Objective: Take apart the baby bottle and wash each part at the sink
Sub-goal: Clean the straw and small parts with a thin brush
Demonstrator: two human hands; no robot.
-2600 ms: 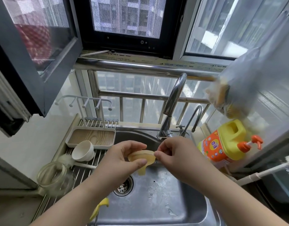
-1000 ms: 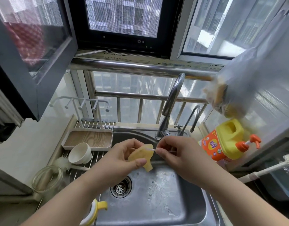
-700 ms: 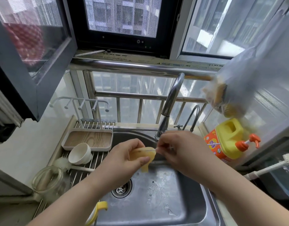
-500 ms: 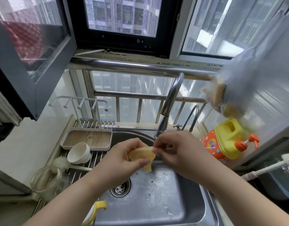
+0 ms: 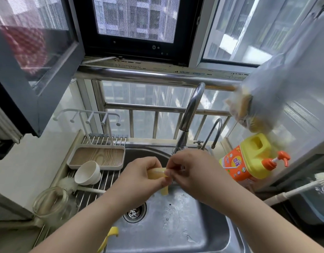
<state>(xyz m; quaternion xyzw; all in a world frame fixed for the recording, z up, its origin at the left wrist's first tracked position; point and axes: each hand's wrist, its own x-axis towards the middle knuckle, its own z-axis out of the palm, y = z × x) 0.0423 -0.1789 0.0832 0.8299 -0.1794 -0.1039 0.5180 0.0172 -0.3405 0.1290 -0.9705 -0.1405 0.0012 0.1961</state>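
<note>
Yellowish bottle nipple point(image 5: 156, 174) sits clasped in the left hand point(image 5: 139, 177) above the steel sink point(image 5: 185, 223). Right hand point(image 5: 191, 171) pinches its rim; both grips grasping it

A home kitchen: steel sink point(image 5: 208, 232), faucet point(image 5: 191, 110), dish rack point(image 5: 102, 181), detergent bottle point(image 5: 248, 157).
</note>
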